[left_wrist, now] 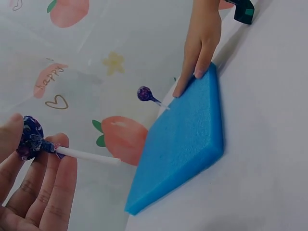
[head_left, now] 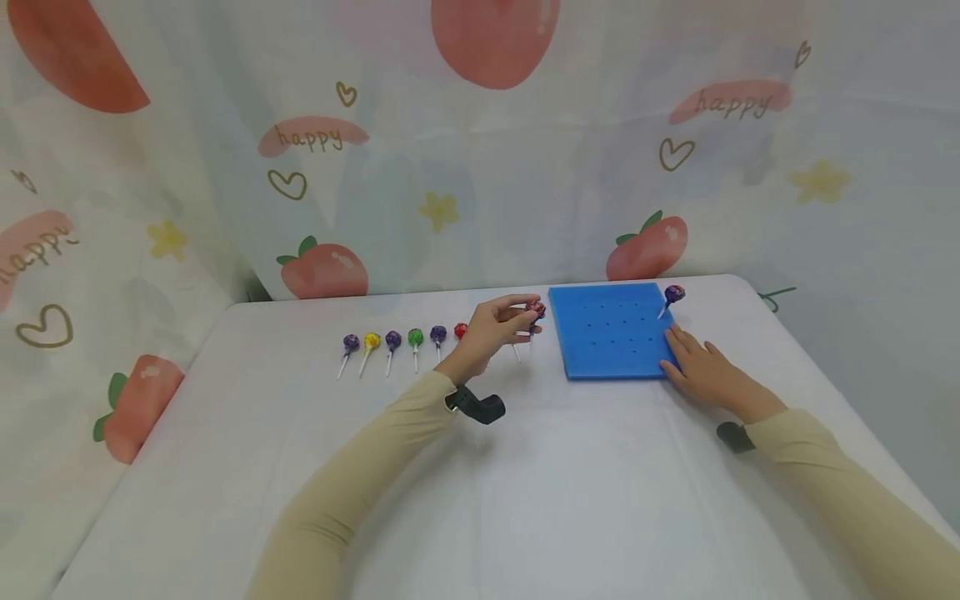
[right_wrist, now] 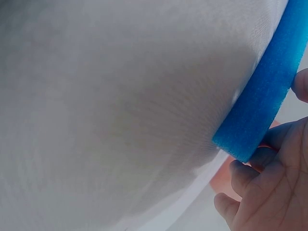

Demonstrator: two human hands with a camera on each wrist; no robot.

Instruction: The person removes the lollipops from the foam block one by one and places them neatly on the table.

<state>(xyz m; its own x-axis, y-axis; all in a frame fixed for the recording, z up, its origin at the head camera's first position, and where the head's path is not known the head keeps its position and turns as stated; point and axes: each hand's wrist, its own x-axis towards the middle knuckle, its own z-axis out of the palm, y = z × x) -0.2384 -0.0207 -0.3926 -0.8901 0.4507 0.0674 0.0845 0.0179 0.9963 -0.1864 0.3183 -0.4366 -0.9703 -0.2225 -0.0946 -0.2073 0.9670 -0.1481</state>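
Observation:
My left hand (head_left: 483, 332) pinches a purple-and-red wrapped lollipop (head_left: 536, 308) by its head, just left of the blue foam board (head_left: 611, 362). In the left wrist view, that lollipop (left_wrist: 32, 137) has its white stick pointing away from the fingers, apart from the board. Small holes dot the board's top. Another purple lollipop (head_left: 675, 294) stands tilted in its far right corner area. My right hand (head_left: 705, 372) rests on the board's right edge with fingers extended; the right wrist view shows this hand (right_wrist: 284, 178) beside the board's side (right_wrist: 260, 106).
Several lollipops lie in a row left of the board, among them a yellow one (head_left: 372, 341), a green one (head_left: 416, 337) and a red one (head_left: 461, 331). Another stick (head_left: 517, 353) shows below my left hand. A white cloth (head_left: 540, 500) covers the table; a printed curtain (head_left: 510, 183) hangs behind.

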